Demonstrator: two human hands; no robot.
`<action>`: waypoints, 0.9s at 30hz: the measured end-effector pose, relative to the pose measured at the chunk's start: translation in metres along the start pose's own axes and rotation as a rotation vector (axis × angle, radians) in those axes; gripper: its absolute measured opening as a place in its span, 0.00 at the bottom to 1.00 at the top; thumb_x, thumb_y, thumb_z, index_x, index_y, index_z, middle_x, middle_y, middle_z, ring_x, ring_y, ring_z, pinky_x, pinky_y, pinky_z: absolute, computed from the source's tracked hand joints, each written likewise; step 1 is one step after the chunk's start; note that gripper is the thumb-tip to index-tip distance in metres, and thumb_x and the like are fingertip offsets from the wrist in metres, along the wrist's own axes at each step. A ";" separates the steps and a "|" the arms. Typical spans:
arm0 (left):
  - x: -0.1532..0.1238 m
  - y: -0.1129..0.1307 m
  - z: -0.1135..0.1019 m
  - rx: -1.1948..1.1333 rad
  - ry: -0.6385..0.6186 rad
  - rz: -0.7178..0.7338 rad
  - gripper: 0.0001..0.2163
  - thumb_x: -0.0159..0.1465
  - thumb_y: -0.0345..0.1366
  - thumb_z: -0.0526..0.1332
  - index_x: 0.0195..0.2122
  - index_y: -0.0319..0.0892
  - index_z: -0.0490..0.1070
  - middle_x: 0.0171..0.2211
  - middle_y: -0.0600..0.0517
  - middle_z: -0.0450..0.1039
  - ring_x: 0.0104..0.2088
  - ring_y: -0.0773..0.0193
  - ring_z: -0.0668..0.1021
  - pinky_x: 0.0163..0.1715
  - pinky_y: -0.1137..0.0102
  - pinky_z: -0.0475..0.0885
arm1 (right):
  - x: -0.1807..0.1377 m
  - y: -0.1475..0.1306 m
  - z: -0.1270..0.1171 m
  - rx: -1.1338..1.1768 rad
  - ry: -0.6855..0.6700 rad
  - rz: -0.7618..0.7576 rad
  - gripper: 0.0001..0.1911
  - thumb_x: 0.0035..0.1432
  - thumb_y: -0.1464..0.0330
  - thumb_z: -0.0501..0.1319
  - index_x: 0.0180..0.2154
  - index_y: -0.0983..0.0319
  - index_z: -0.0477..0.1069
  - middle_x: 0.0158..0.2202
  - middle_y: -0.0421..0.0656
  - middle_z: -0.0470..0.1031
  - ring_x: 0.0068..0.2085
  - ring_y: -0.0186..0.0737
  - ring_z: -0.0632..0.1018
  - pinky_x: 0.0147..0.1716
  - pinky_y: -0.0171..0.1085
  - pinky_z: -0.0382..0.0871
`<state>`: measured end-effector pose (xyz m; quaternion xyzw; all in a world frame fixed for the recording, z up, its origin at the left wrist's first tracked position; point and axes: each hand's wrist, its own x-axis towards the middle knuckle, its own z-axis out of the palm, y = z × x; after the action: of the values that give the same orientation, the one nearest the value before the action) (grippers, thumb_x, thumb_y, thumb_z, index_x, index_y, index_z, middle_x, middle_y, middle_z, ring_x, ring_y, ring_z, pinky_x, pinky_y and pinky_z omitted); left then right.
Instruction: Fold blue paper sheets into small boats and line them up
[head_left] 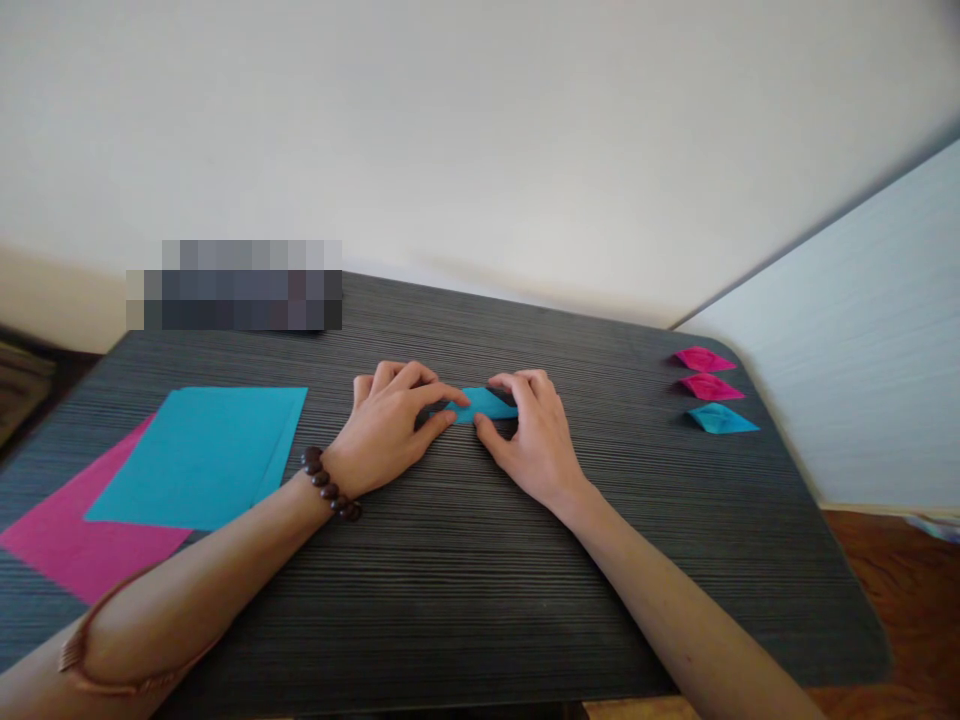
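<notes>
A small folded blue paper piece (484,403) lies flat on the dark striped table (465,560), near its middle. My left hand (386,425) pinches its left end with thumb and forefinger. My right hand (532,435) grips its right end, fingers curled over the top and thumb below. A dark bead bracelet (330,485) circles my left wrist.
Blue paper sheets (202,455) lie on pink sheets (82,540) at the table's left. Two pink folded paper shapes (705,359) (712,387) and a blue one (722,419) sit in a row at the right edge. A blurred dark object (240,290) rests at the back left. A white panel (870,350) stands to the right.
</notes>
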<state>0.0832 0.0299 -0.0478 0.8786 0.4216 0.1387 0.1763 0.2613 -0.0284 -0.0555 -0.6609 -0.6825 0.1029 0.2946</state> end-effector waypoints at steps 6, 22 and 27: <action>0.000 0.000 -0.001 -0.005 -0.010 0.003 0.11 0.63 0.42 0.54 0.45 0.55 0.71 0.42 0.51 0.67 0.46 0.53 0.64 0.43 0.54 0.58 | 0.001 0.007 -0.006 0.096 -0.045 -0.002 0.18 0.52 0.70 0.58 0.47 0.58 0.63 0.42 0.46 0.64 0.44 0.45 0.69 0.44 0.46 0.65; 0.000 -0.001 -0.001 0.001 -0.010 0.008 0.12 0.64 0.42 0.54 0.46 0.57 0.70 0.41 0.52 0.67 0.45 0.54 0.65 0.42 0.55 0.58 | 0.008 0.027 -0.024 0.308 -0.203 -0.002 0.25 0.52 0.81 0.52 0.49 0.55 0.65 0.41 0.43 0.62 0.37 0.35 0.69 0.40 0.39 0.68; -0.001 -0.003 -0.002 -0.012 -0.004 0.013 0.12 0.63 0.41 0.54 0.46 0.56 0.71 0.41 0.51 0.67 0.45 0.54 0.65 0.43 0.55 0.58 | 0.009 0.035 -0.026 0.313 -0.212 0.001 0.25 0.51 0.81 0.51 0.49 0.56 0.65 0.38 0.43 0.62 0.34 0.34 0.68 0.34 0.37 0.67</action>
<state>0.0792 0.0313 -0.0477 0.8806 0.4145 0.1408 0.1814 0.3056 -0.0223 -0.0504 -0.5928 -0.6851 0.2769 0.3203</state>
